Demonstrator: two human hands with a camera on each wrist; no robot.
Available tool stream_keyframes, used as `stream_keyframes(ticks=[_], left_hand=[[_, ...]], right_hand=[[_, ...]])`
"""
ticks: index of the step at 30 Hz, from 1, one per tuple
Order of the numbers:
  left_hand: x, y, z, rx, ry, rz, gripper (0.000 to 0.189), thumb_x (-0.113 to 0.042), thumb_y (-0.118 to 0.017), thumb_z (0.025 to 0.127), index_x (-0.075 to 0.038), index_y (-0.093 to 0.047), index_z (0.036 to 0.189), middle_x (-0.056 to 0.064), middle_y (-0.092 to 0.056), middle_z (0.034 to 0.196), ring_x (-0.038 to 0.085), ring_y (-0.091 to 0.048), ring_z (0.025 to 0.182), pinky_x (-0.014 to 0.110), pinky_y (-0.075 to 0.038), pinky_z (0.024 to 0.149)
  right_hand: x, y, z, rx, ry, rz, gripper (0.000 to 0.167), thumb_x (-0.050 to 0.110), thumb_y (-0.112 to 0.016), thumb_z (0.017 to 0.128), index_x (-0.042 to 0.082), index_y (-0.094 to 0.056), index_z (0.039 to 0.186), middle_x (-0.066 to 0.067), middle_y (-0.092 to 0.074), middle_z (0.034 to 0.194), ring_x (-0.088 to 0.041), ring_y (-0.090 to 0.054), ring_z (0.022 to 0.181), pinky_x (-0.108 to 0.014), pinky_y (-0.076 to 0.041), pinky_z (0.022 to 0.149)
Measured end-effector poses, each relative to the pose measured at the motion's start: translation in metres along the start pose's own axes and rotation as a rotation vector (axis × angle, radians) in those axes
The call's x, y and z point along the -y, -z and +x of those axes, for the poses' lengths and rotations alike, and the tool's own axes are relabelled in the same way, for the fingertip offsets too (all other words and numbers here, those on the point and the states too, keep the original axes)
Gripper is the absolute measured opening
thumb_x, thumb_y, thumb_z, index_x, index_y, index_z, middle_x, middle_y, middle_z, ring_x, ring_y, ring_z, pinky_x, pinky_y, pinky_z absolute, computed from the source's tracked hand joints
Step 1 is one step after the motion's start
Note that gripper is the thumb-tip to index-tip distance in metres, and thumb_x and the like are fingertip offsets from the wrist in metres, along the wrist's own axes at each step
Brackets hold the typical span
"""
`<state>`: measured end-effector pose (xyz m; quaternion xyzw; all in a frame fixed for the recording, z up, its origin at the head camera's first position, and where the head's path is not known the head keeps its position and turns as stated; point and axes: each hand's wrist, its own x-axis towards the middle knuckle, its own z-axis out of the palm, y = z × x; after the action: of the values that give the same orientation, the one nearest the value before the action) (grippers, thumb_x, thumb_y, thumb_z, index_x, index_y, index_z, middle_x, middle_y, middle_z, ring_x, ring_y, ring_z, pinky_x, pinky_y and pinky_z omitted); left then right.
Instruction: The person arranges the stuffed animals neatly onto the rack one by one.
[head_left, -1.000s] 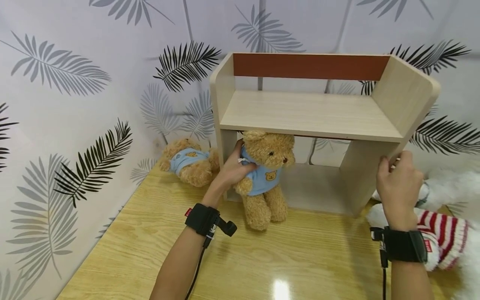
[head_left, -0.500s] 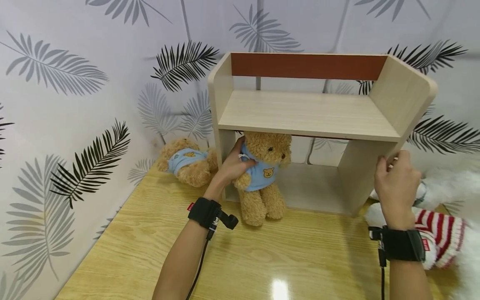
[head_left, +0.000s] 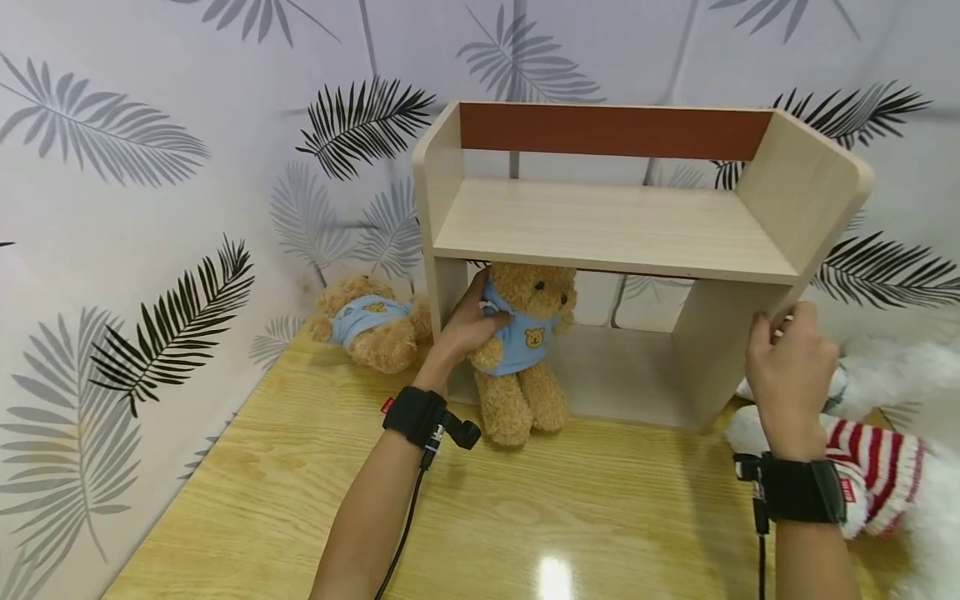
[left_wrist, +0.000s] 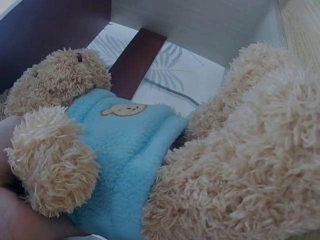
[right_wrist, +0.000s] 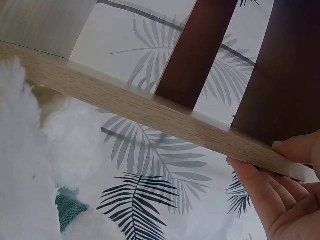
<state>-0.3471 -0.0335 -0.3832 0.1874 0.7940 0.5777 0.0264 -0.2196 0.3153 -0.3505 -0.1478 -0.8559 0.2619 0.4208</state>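
Note:
My left hand [head_left: 470, 325] grips a tan teddy bear [head_left: 525, 333] by its side, behind one arm. The bear wears a light blue top with a bear-face patch. It stands upright in the lower left of a pale wooden shelf [head_left: 622, 229], its feet at the front edge and its head just under the middle board. Up close in the left wrist view, the blue top [left_wrist: 125, 145] and fuzzy legs fill much of the frame. My right hand [head_left: 793, 367] pinches the front edge of the shelf's right side panel [right_wrist: 150, 112] between thumb and fingers.
Left of the shelf, another tan bear in blue [head_left: 372, 325] lies on the wooden table [head_left: 600, 508]. At the right are white plush toys, one in a red-and-white striped garment [head_left: 877, 467]. A leaf-patterned cloth [head_left: 150, 250] hangs behind.
My left hand has pushed the bear back and slightly left, deeper into the lower compartment, and its head has dipped under the middle board. The right hand keeps its hold on the side panel.

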Motion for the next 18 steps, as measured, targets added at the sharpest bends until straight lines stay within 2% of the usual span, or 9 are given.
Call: stream_keyframes(ticks=[5, 7, 9, 12, 13, 14, 16, 18], left_hand=[[-0.001, -0.001, 0.004, -0.032, 0.007, 0.017, 0.083, -0.014, -0.062, 0.088, -0.031, -0.008, 0.149, 0.009, -0.018, 0.151, 0.032, -0.036, 0.127, 0.044, -0.042, 0.089], [-0.003, 0.000, 0.007, -0.047, -0.013, 0.027, 0.085, -0.014, -0.062, 0.088, -0.032, -0.006, 0.149, 0.008, -0.014, 0.153, 0.031, -0.031, 0.131, 0.043, -0.041, 0.089], [-0.004, 0.000, 0.010, -0.064, -0.045, 0.030, 0.085, -0.012, -0.061, 0.088, -0.034, -0.004, 0.149, 0.010, -0.017, 0.152, 0.029, -0.035, 0.127, 0.041, -0.042, 0.083], [-0.006, 0.000, 0.013, -0.085, -0.082, 0.045, 0.086, -0.012, -0.060, 0.089, -0.036, -0.003, 0.148, 0.014, -0.033, 0.141, 0.024, -0.046, 0.108, 0.037, -0.040, 0.073], [-0.006, 0.000, 0.013, -0.088, -0.085, 0.048, 0.085, -0.012, -0.059, 0.089, -0.037, -0.003, 0.148, 0.015, -0.039, 0.134, 0.024, -0.049, 0.094, 0.037, -0.040, 0.068], [-0.007, -0.001, 0.014, -0.091, -0.083, 0.051, 0.085, -0.012, -0.059, 0.089, -0.037, -0.003, 0.148, 0.015, -0.043, 0.128, 0.023, -0.048, 0.081, 0.036, -0.038, 0.063], [-0.006, -0.001, 0.016, -0.093, -0.075, 0.059, 0.085, -0.012, -0.059, 0.089, -0.038, -0.003, 0.148, 0.014, -0.045, 0.124, 0.020, -0.046, 0.067, 0.034, -0.037, 0.058], [-0.005, -0.001, 0.018, -0.097, -0.065, 0.068, 0.085, -0.011, -0.059, 0.089, -0.036, -0.004, 0.148, 0.015, -0.045, 0.124, 0.019, -0.043, 0.062, 0.032, -0.036, 0.056]], right_hand=[[-0.001, 0.000, 0.000, -0.001, 0.011, 0.006, 0.041, 0.029, -0.048, 0.094, -0.009, -0.053, 0.111, -0.030, -0.062, 0.102, -0.045, -0.062, 0.087, -0.057, -0.048, 0.066], [-0.001, 0.000, 0.001, -0.007, 0.014, 0.004, 0.041, 0.029, -0.048, 0.094, -0.008, -0.053, 0.110, -0.030, -0.062, 0.101, -0.045, -0.062, 0.086, -0.057, -0.048, 0.066], [0.000, 0.000, 0.001, -0.009, 0.017, 0.001, 0.040, 0.028, -0.048, 0.094, -0.009, -0.053, 0.110, -0.030, -0.062, 0.100, -0.045, -0.062, 0.086, -0.057, -0.048, 0.065], [-0.001, 0.000, 0.001, -0.020, 0.020, 0.001, 0.039, 0.028, -0.049, 0.094, -0.008, -0.054, 0.109, -0.030, -0.063, 0.099, -0.045, -0.062, 0.086, -0.057, -0.047, 0.065], [-0.001, 0.000, 0.001, -0.023, 0.021, 0.000, 0.039, 0.028, -0.049, 0.094, -0.008, -0.054, 0.109, -0.030, -0.063, 0.099, -0.046, -0.061, 0.086, -0.057, -0.047, 0.065], [-0.001, 0.000, 0.001, -0.027, 0.022, 0.000, 0.039, 0.028, -0.049, 0.094, -0.008, -0.054, 0.108, -0.030, -0.063, 0.098, -0.046, -0.061, 0.086, -0.057, -0.047, 0.066], [-0.001, 0.000, 0.001, -0.031, 0.023, 0.001, 0.039, 0.028, -0.049, 0.094, -0.008, -0.054, 0.109, -0.030, -0.063, 0.099, -0.046, -0.061, 0.086, -0.057, -0.047, 0.066], [-0.001, -0.001, 0.001, -0.029, 0.025, 0.000, 0.040, 0.028, -0.049, 0.094, -0.008, -0.054, 0.109, -0.030, -0.063, 0.099, -0.046, -0.061, 0.086, -0.057, -0.047, 0.067]])
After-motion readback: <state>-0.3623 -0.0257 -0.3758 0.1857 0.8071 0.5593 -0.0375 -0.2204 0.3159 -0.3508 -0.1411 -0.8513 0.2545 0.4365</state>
